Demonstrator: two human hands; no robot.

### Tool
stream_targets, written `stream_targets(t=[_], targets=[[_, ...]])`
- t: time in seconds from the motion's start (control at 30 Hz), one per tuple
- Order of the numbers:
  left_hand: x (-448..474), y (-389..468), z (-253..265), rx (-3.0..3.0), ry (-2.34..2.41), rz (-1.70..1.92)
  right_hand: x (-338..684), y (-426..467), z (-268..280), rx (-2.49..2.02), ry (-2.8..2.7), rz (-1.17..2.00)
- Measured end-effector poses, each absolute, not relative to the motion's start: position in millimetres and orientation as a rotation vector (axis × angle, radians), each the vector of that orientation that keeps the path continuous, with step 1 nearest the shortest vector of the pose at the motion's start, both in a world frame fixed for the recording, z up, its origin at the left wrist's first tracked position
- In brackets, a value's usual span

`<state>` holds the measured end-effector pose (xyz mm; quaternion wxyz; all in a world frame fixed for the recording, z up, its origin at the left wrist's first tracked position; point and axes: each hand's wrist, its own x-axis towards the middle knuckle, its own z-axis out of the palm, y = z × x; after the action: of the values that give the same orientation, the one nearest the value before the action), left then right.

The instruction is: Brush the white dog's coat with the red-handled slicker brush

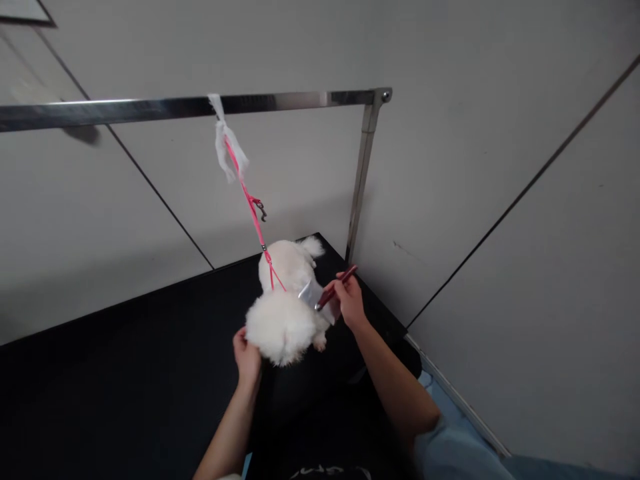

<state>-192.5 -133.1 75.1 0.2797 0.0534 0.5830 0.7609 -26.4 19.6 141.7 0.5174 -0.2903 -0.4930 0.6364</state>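
A white fluffy dog [281, 327] is on the black table [150, 353], its rounded, fuller-coated end towards me and a closely trimmed body behind. Against the left side of that fluffy part rests my left hand [247, 357], fingers curled into the coat and partly hidden by it. My right hand [347, 300] grips a slicker brush [337, 287] by its dark red handle. The brush's pale head lies at the dog's right side as I see it, close to the fur; its bristles are hidden. A pink leash [255, 220] runs down to a loop at the dog's neck.
A metal bar [290, 101] crosses above the table, held by an upright post [361, 180] at the right. White cloth [227, 147] ties the leash to the bar, and a small metal clip [261, 211] dangles from it. Pale walls [500, 167] stand close behind and right.
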Motion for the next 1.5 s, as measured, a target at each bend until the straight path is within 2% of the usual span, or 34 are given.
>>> stream_targets(t=[0.07,0.13,0.33,0.43,0.57,0.63,0.7,0.8,0.93,1.07,1.17,1.23,1.37,1.5], targets=[[-191,-131,88,0.445,1.777,2.198,-27,20,135,-0.660,-1.277,1.658],[-184,-122,101,0.776,1.748,2.073,-25,25,127,-0.683,-1.263,1.688],[-191,-83,113,0.905,1.787,1.823,18,62,128,-0.875,-1.012,1.411],[-210,-76,106,1.012,1.874,1.722,36,50,146,-0.710,-1.201,1.656],[-224,-78,96,0.966,1.735,1.732,26,2,169,-0.320,-1.524,1.988],[-225,-81,94,0.904,1.648,1.753,11,-25,163,-0.134,-1.685,2.075],[-226,-82,93,0.861,1.612,1.757,-5,-52,142,-0.144,-1.790,2.121],[-229,-82,90,0.818,1.624,1.773,-17,-95,89,-0.611,-1.817,2.019],[-231,-84,83,0.844,1.650,1.773,-2,-142,49,-0.867,-1.813,2.100],[-230,-87,81,0.882,1.707,1.777,3,-142,75,-0.772,-1.947,2.068],[-231,-88,82,0.880,1.719,1.772,-7,-129,87,-0.697,-1.976,1.715],[-234,-90,82,0.880,1.733,1.779,-10,-133,75,-0.696,-2.020,1.554],[-239,-95,82,0.910,1.777,1.830,2,-166,38,-0.657,-2.205,1.701],[-240,-99,80,0.950,1.807,1.823,-2,-161,46,-0.610,-2.086,1.845]])
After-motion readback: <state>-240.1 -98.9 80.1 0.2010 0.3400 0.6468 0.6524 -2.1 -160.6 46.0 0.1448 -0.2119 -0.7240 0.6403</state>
